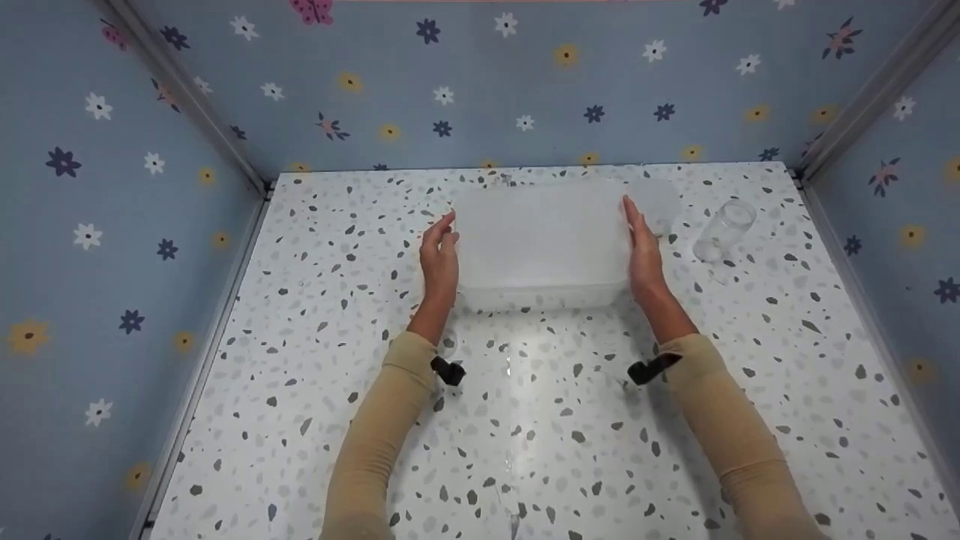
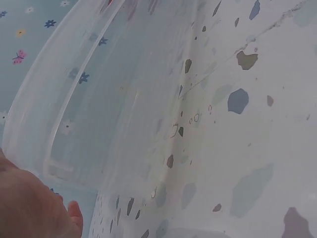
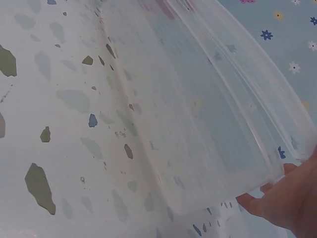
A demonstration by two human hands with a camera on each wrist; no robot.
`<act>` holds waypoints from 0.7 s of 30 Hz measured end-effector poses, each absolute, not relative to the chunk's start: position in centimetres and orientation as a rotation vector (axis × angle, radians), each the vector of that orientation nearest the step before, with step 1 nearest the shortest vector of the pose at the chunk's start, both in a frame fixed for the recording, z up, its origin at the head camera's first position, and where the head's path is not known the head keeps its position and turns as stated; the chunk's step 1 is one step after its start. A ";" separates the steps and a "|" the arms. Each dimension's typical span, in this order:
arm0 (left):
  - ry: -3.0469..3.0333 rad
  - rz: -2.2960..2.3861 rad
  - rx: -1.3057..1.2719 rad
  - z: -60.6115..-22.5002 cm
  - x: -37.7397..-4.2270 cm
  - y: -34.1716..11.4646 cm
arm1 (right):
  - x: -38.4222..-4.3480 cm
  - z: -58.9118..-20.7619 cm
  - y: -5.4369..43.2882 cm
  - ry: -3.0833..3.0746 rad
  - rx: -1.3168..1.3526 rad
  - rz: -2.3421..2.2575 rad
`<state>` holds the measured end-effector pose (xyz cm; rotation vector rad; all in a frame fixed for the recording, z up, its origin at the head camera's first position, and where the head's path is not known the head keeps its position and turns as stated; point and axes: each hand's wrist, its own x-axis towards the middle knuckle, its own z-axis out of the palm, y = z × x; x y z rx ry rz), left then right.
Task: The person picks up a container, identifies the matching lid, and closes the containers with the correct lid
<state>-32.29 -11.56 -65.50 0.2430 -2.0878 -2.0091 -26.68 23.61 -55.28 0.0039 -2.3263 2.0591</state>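
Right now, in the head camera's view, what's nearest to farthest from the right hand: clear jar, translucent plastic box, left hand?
1. Translucent plastic box: immediately left of the right hand.
2. Clear jar: to the right, slightly apart.
3. Left hand: across the box.

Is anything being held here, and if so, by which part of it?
Seemingly the translucent box, by its two short ends: the left hand at the left end, the right hand at the right. How firmly they press cannot be told.

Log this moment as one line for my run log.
translucent box: rectangular, flanked both sides | left hand: at box's left side | right hand: at box's right side | clear jar: right of box, not held
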 end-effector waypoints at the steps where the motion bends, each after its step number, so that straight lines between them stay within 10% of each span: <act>1: -2.090 -2.011 0.262 -65.1 -32.0 -11.4 | -26.7 -55.4 23.6 -2.322 0.000 2.058; 10: -2.172 -1.994 0.328 -57.6 -27.1 -9.3 | -26.9 -56.5 23.7 -2.375 -0.030 2.005; 21: -2.183 -2.033 0.376 -57.6 -27.1 -9.2 | -27.0 -57.1 23.8 -2.371 -0.060 2.019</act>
